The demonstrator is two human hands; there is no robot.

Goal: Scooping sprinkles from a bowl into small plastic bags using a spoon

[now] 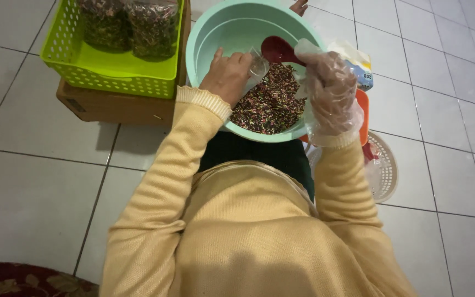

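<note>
Red scoop (279, 50) is gripped in my gloved right hand (331, 91) over the teal basin (204, 41), left hand (227, 74) pinching a clear bag (257, 65) open, two filled bags (130, 25) in the green basket (111, 71), plenty of mix (270, 102) left.

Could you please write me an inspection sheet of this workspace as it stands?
Surface: white tiled floor.
Job's things: teal basin of dark mixed bits; red scoop; small clear bag.
Clutter: green basket with filled bags on a cardboard box; white round basket.
Grippers: left hand holds the bag; gloved right hand holds the scoop.
Cables: nothing seen.
Surroundings: patterned rug.
</note>
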